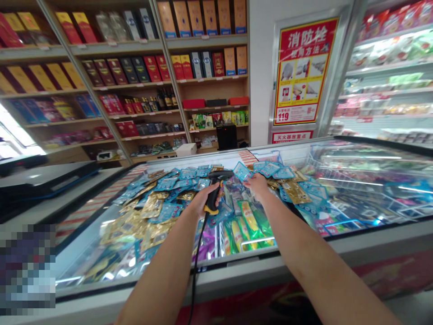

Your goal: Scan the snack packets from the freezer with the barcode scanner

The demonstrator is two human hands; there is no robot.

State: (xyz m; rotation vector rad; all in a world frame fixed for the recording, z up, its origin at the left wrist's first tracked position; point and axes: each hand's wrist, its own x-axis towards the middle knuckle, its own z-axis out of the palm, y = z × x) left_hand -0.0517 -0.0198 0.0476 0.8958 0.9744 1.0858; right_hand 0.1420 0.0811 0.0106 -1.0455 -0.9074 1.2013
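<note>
Free: btwn L hand (203,201) + R hand (257,185), over green pkts (248,221) | Obst: cord (195,266) below scanner (213,197) | pkt pile (165,201) L-side

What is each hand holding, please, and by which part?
The left hand holds a scanner by its handle; the right hand a blue packet by its lower edge.

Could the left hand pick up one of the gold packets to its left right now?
Probably not as things stand: the left hand is wrapped around the scanner, so it would likely have to let go first. The gold packets lie uncovered nearby, and nothing seems to block the way.
</note>
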